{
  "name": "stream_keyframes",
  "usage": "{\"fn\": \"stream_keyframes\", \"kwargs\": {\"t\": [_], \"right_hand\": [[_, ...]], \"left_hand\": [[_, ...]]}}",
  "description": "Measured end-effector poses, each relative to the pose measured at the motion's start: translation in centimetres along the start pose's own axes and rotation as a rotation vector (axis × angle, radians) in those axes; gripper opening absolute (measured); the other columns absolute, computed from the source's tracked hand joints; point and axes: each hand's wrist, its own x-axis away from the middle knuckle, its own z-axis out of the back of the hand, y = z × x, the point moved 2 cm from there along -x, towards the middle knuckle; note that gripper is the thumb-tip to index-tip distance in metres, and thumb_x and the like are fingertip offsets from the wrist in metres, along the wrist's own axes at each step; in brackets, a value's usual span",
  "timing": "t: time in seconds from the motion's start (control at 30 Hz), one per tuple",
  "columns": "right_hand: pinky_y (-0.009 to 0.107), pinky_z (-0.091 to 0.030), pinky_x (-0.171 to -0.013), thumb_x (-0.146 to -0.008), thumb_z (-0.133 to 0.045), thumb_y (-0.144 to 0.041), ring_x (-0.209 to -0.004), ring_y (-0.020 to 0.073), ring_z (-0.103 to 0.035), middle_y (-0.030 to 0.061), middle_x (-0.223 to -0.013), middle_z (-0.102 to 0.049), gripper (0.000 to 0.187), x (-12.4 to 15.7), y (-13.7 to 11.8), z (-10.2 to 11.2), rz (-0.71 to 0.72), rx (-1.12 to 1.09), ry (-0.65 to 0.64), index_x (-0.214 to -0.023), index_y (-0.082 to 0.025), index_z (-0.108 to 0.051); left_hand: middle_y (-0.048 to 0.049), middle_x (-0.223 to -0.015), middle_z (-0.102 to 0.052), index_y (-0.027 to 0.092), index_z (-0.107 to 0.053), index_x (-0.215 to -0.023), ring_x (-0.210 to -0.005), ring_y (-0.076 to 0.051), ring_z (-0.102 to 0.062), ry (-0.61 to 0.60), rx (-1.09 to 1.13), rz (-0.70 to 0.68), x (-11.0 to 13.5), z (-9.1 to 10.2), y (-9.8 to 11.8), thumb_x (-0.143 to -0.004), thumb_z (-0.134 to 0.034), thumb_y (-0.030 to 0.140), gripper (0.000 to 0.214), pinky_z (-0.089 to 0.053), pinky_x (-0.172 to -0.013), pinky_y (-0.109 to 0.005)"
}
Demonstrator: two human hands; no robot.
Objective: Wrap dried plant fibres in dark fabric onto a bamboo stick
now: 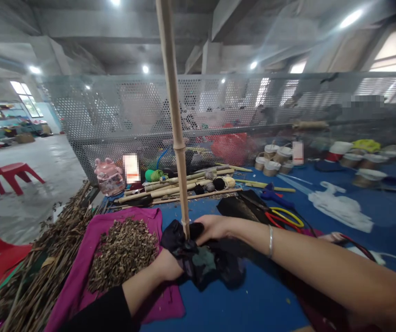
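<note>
A long bamboo pole stands upright on the blue table, its lower end buried in a bundle of black cloth. My right hand is closed round the pole's foot and the cloth from the right; a silver bangle sits on that wrist. My left hand reaches in from below left, its fingers hidden under the black cloth. Just left of it a pile of brown dried scraps lies on a magenta cloth.
Dried twigs are heaped along the left edge. Bamboo sticks, a pink jar, red and yellow rings, white plastic and small tubs lie beyond. A perforated metal screen backs the table. Red chairs stand left.
</note>
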Motion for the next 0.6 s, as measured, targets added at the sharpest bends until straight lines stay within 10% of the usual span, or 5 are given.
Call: {"fn": "stream_keyframes", "kwargs": {"t": [0.23,0.6], "right_hand": [[0.019,-0.040,-0.051,-0.041,-0.077,-0.027,-0.057,0.0102,-0.052,-0.0051,-0.064,-0.059,0.046,3.0,0.8,1.3,-0.066,-0.132,-0.065,-0.081,-0.016,-0.057],[0.017,-0.032,-0.049,-0.052,-0.064,-0.012,-0.058,0.0075,-0.042,-0.0079,-0.064,-0.047,0.041,3.8,0.7,1.5,0.120,0.193,0.204,-0.092,-0.017,-0.056]], "left_hand": [[-0.0115,-0.105,-0.067,0.015,-0.064,-0.105,-0.109,-0.025,-0.053,0.042,-0.209,-0.025,0.6,0.3,-1.0,-0.082,-0.048,0.035,0.034,-0.032,-0.104,-0.041],[-0.0126,-0.107,-0.066,0.015,-0.063,-0.106,-0.101,-0.025,-0.058,0.127,-0.115,0.091,1.1,0.4,-1.9,-0.077,-0.057,0.038,0.038,-0.038,-0.099,-0.043]]}}
